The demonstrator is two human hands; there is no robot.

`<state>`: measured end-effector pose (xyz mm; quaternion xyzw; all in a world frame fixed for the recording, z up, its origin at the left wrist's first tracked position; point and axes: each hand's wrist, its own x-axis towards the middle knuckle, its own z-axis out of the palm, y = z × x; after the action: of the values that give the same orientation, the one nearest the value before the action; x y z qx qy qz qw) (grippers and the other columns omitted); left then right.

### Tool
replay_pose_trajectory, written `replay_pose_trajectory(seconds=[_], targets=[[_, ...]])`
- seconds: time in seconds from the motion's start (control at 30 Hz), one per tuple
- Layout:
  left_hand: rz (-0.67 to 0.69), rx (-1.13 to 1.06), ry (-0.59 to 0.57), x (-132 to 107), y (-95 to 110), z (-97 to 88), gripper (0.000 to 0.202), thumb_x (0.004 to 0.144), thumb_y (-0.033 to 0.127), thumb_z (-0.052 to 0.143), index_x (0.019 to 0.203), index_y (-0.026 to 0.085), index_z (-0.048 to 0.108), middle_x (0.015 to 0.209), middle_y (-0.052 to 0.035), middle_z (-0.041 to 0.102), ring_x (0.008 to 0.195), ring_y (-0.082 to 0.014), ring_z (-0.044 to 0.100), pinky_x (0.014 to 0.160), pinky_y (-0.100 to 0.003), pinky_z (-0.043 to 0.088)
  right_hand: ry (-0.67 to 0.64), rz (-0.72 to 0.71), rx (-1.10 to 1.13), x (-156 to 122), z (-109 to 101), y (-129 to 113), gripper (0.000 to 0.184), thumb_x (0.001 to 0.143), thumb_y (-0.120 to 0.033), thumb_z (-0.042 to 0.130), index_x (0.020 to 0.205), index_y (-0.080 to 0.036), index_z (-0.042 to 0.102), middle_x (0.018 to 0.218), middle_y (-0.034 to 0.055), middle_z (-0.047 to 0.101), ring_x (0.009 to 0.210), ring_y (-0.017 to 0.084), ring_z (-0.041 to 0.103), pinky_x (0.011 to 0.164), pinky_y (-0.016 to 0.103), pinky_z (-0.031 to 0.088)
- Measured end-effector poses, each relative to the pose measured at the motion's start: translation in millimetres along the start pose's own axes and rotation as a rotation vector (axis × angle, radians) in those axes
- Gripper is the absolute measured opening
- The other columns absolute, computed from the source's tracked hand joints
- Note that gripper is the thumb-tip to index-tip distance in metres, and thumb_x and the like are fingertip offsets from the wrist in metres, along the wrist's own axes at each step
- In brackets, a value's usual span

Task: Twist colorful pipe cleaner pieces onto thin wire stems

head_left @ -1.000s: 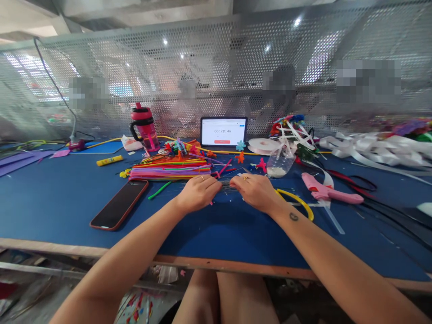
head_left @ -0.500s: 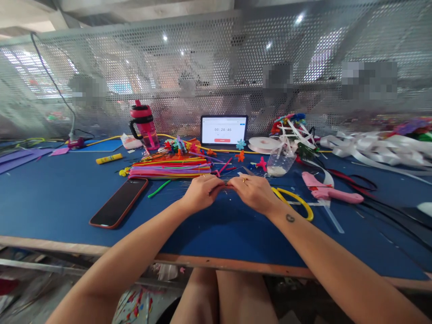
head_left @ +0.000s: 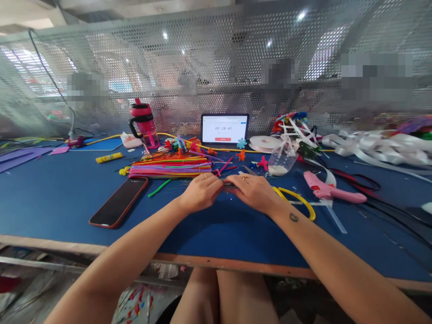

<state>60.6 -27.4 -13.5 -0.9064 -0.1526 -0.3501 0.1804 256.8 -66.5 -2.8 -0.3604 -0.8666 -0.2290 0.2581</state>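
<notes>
My left hand and my right hand meet over the blue table, fingers curled and pinched together on a thin dark bundle between them; what it is I cannot make out. Just beyond my left hand lies a flat stack of coloured pipe cleaners. A loose green pipe cleaner lies left of my left hand. Yellow-handled scissors rest right beside my right wrist.
A phone lies at the left. A pink bottle, a tablet showing a timer, a ribbon spool, a clear bag, a pink glue gun and white ribbon stand further back. A mesh screen closes the far side.
My hands have drawn closer together, from about a hand's width apart to nearly touching, gathering the thin dark bundle between them. The tablet timer has advanced one second.
</notes>
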Motion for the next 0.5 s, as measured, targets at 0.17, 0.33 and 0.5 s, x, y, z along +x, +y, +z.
replay_pose_trajectory(seconds=[0.17,0.33,0.5], targets=[[-0.164,-0.169,0.107,-0.2,0.1,7.3,0.015,0.089,0.022,0.045,0.087,0.016,0.058,0.075,-0.0026,0.063,0.068,-0.0108,0.057,0.063,-0.021,0.045,0.034,0.045,-0.041,-0.3,-1.4,-0.3,0.026,0.092,-0.023,0.037,0.084,-0.017,0.060,0.070,0.0036,0.065,0.073,0.013,0.058,0.057,0.022,0.035],[-0.061,-0.042,0.068,0.2,-0.4,2.7,0.015,0.089,0.020,0.042,0.088,0.015,0.056,0.077,-0.0040,0.062,0.073,-0.0132,0.056,0.068,-0.024,0.045,0.066,0.097,-0.062,-0.3,0.3,-1.1,0.026,0.092,-0.029,0.040,0.083,-0.018,0.062,0.065,0.0018,0.064,0.067,0.011,0.057,0.052,0.022,0.030],[0.141,0.119,-0.045,3.3,-2.5,-5.4,0.020,0.089,0.016,0.037,0.078,0.015,0.053,0.072,-0.0044,0.060,0.071,-0.0152,0.053,0.070,-0.028,0.043,0.085,0.089,-0.065,0.4,1.1,-1.7,0.025,0.091,-0.028,0.041,0.081,-0.019,0.063,0.062,0.0000,0.063,0.065,0.010,0.058,0.050,0.023,0.029]])
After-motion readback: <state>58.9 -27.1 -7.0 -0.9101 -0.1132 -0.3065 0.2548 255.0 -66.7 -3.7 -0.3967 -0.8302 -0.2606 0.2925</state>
